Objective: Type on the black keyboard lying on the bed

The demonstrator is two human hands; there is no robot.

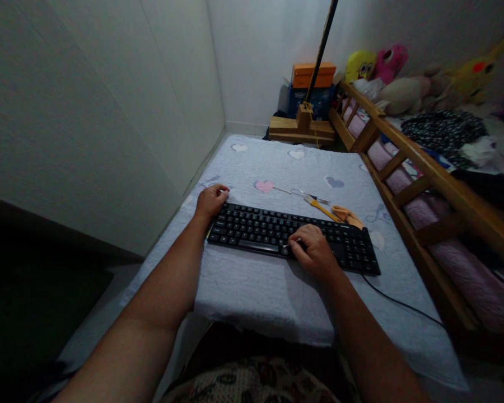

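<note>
A black computer keyboard (254, 225) lies on a cloth-covered table (252, 291), its cable running off to the right. At the keyboard's back left corner is my left hand (212, 200), its fingers bent against the edge; the grip is partly hidden. My right hand (313, 249) is over the keys just right of the space bar. Its thumb and fingers are pinched on a thin white stick that looks like a cotton swab (286, 245), the tip down at the keys. Behind the keyboard lie a yellow-handled brush (321, 208), thin metal tweezers (304, 193) and another thin white stick (282, 190).
A crumpled tan cloth (348, 216) touches the keyboard's back edge. Along the right runs a wooden bed rail (428, 173), with plush toys (361, 66) and clothes beyond. A pale panel (109, 112) borders the left. Behind the table stands a wooden stand (303, 126) with boxes (314, 74).
</note>
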